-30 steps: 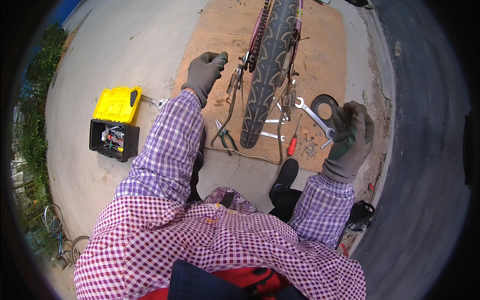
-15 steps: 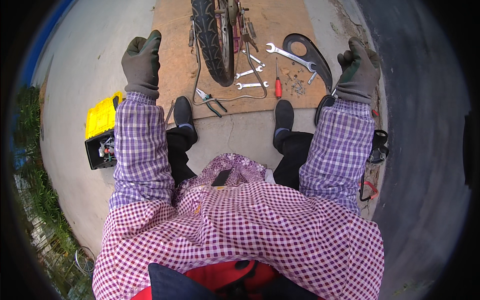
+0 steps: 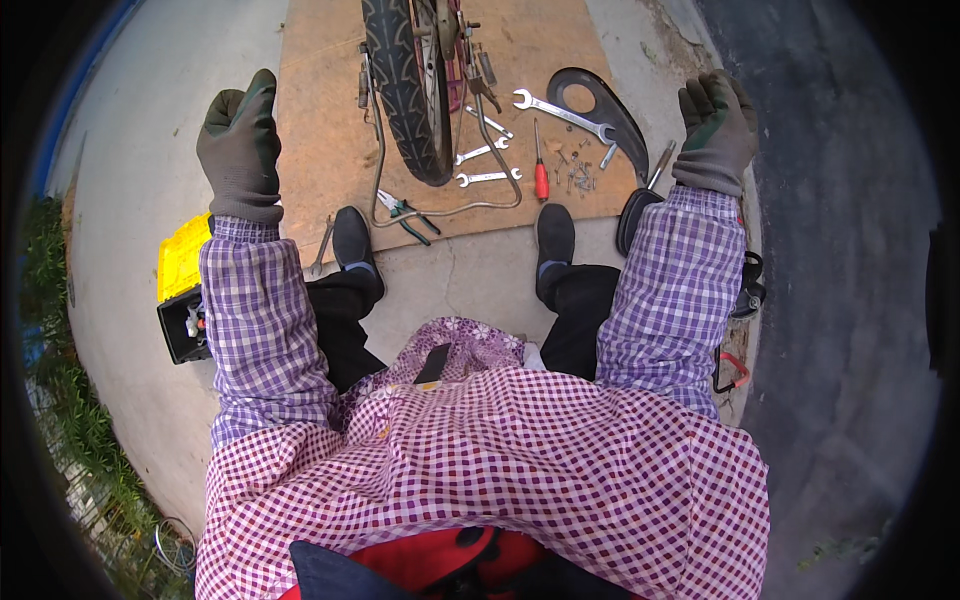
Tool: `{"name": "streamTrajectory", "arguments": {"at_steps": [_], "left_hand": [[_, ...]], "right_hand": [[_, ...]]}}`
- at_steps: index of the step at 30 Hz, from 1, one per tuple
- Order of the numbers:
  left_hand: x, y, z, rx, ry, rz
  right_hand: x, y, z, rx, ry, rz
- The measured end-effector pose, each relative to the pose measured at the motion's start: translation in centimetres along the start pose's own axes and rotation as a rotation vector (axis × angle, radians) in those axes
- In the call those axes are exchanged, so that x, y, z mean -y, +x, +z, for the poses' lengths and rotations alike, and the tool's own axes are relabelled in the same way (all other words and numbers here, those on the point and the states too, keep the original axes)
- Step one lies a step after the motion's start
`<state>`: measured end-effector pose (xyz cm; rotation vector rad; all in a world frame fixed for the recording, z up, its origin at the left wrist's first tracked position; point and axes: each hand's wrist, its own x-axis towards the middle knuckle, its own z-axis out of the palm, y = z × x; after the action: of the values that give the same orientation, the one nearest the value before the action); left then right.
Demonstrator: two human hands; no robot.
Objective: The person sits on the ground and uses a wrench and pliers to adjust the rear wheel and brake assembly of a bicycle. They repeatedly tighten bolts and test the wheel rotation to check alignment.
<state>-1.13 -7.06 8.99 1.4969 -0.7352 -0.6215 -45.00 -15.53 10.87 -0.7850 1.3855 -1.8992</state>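
Observation:
Both my hands wear grey gloves with green palms and are raised apart, clear of the things on the ground. My left hand (image 3: 240,145) is closed with the thumb up along the fingers, and nothing shows in it. My right hand (image 3: 717,130) has its fingers half bent and apart, holding nothing. Between them stands a bicycle wheel (image 3: 405,90) with a bent metal stand (image 3: 450,211) around it. Near the right hand lie a black curved guard (image 3: 625,125), a large open-ended wrench (image 3: 565,115) and a bicycle pedal-like black part (image 3: 634,215).
On the brown board (image 3: 320,100) lie smaller wrenches (image 3: 488,177), a red screwdriver (image 3: 541,170), loose bolts (image 3: 580,175) and green-handled pliers (image 3: 408,218). A yellow-lidded toolbox (image 3: 182,262) stands left. A red-handled tool (image 3: 738,370) lies right, and plants (image 3: 75,400) edge the left side.
The fingers of my right hand have loosened from a fist with the thumb up. My left hand has shifted left and slightly down. The view has turned a little.

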Motion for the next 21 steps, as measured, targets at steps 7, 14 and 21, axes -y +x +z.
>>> {"name": "streamTrajectory", "arguments": {"at_steps": [7, 14, 21], "left_hand": [[0.37, -0.07, -0.72, 0.007, -0.057, -0.033], [0.69, -0.61, -0.89, 0.031, -0.151, -0.101], [0.1, -0.58, -1.0, 0.094, -0.164, -0.081]], "right_hand": [[-0.11, -0.35, -0.03, 0.03, -0.023, 0.025], [-0.12, -0.43, -0.47, 0.015, -0.026, 0.028], [-0.3, -0.32, -0.47, 0.045, 0.003, 0.03]]}}
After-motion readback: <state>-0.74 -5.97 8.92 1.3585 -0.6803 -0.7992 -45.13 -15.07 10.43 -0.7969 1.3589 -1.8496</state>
